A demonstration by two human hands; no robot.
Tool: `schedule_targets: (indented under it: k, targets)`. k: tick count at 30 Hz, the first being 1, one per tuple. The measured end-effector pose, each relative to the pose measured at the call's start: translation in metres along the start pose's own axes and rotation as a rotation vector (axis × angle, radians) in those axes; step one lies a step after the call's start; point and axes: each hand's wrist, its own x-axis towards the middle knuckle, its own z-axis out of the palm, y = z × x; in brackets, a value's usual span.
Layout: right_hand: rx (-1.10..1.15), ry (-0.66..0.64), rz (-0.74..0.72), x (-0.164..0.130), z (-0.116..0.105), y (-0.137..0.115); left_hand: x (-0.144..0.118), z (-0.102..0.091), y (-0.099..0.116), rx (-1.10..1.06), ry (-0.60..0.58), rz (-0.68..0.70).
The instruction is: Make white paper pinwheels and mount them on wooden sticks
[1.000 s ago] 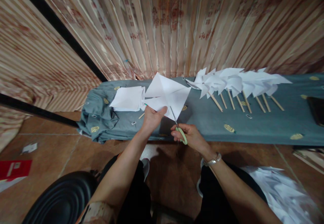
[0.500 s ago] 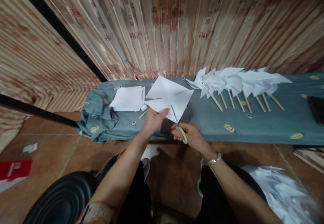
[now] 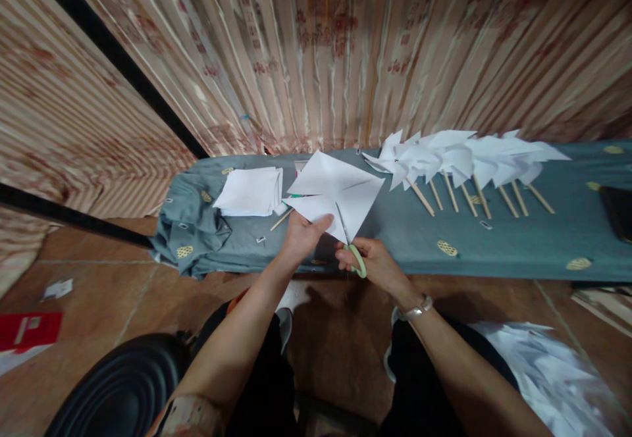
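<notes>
A white square sheet of paper [image 3: 340, 190] is pinched at its lower left edge by my left hand [image 3: 305, 234], thumb on top. It has slits running inward from its corners. My right hand [image 3: 369, 258] is closed around the light green handles of a pair of scissors [image 3: 356, 260]. The scissor blades lie along the paper's near corner, pointing toward its middle. To the left rests a stack of white paper squares [image 3: 249, 191]. Right of the sheet, several white paper pinwheels [image 3: 451, 157] on wooden sticks overlap in a row.
All this is over a narrow bench with a grey-green cloth [image 3: 405, 256]. A dark phone-like object [image 3: 617, 210] lies at its right end. A pile of white paper pieces [image 3: 548, 378] is at lower right, a black round stool [image 3: 121, 391] at lower left. Curtains [image 3: 316, 49] hang behind.
The sheet has shifted slightly right and turned a little, together with both hands. The scissors remain at its near corner.
</notes>
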Motion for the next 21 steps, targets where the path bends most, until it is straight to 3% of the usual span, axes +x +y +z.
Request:
schedule_targets:
  k: [21]
  targets:
    - [0.012, 0.012, 0.043, 0.0006, 0.0038, -0.0086, 0.0004, -0.0029, -0.0078, -0.048, -0.002, 0.022]
